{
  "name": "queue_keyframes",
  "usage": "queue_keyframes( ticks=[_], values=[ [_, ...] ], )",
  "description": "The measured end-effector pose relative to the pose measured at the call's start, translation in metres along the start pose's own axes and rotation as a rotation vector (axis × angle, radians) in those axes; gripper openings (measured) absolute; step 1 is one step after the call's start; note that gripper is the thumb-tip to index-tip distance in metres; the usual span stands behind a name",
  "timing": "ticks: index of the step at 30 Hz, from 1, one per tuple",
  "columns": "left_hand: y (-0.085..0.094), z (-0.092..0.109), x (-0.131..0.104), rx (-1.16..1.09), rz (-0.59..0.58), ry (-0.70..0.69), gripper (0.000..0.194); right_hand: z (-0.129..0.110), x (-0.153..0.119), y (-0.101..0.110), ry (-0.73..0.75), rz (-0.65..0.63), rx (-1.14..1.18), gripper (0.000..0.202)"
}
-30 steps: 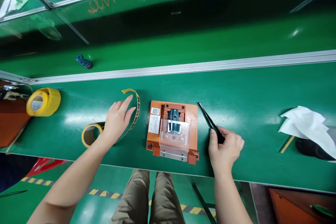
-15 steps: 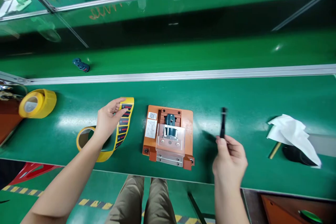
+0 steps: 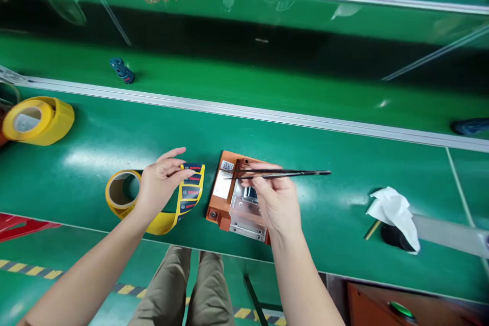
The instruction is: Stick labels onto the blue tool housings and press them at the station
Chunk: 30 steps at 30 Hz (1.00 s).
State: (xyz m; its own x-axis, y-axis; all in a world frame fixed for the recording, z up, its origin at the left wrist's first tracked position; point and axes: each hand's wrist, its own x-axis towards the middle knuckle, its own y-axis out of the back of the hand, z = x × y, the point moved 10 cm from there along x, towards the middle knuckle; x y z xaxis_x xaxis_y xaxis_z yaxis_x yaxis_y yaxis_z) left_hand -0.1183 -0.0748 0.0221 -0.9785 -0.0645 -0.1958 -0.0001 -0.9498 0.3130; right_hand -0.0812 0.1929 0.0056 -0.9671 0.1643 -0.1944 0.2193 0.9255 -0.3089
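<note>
My left hand [image 3: 162,183] pinches the free end of a yellow strip of dark Bosch labels [image 3: 190,192] between thumb and fingers. The strip curves back to its label roll [image 3: 118,191], which rests on the bench left of that hand. In my right hand [image 3: 277,198] is a pair of black tweezers [image 3: 282,174], held sideways with two thin tips pointing left toward the labels, apart from them. Below the tweezers lies an orange fixture [image 3: 216,209] with a clear cover [image 3: 244,216]. My right hand hides its right side and most of the dark part [image 3: 250,193] in it.
Another yellow roll [image 3: 38,121] sits at the far left. A small blue tool body [image 3: 122,70] lies behind the metal rail [image 3: 229,108]. To the right, a white cloth [image 3: 395,214] partly covers a black object [image 3: 397,237]. A green button [image 3: 401,309] shows at the lower right.
My right hand has moved left over the fixture, and the tweezers have swung from upright to pointing left. The label strip's end is slightly lower. The camera view has shifted.
</note>
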Motion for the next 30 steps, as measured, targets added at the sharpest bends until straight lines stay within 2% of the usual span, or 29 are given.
queue_keyframes(
  ticks=[3,7,13,17,20,22,26,28,30],
  values=[
    [0.001,0.0,-0.004,0.047,-0.012,-0.022,0.019,0.001,0.013,-0.027,-0.025,-0.074,0.011,0.023],
    [0.004,0.003,-0.008,0.126,-0.018,-0.061,0.025,0.004,0.023,-0.049,-0.057,-0.145,0.006,0.021],
    [0.002,0.01,-0.012,0.158,-0.035,-0.1,0.022,0.009,0.025,-0.067,-0.102,-0.231,-0.018,0.021],
    [-0.004,0.015,-0.016,0.171,-0.025,-0.113,0.024,0.008,0.022,-0.07,-0.105,-0.24,-0.024,0.02],
    [-0.008,0.018,-0.015,0.243,-0.038,-0.142,0.023,0.001,0.019,-0.06,-0.066,-0.192,-0.056,0.019],
    [-0.006,0.022,-0.011,0.362,-0.014,-0.189,0.026,-0.008,0.017,-0.046,-0.025,-0.147,-0.079,0.017],
    [0.003,0.027,0.001,0.588,0.06,-0.314,0.034,-0.024,0.01,-0.004,0.041,-0.072,-0.146,0.013],
    [0.001,0.031,0.0,0.655,0.082,-0.387,0.038,-0.028,0.004,0.02,0.061,-0.039,-0.194,0.012],
    [-0.008,0.038,-0.012,0.677,0.092,-0.494,0.035,-0.028,-0.002,0.043,0.072,-0.004,-0.233,0.011]
  ],
)
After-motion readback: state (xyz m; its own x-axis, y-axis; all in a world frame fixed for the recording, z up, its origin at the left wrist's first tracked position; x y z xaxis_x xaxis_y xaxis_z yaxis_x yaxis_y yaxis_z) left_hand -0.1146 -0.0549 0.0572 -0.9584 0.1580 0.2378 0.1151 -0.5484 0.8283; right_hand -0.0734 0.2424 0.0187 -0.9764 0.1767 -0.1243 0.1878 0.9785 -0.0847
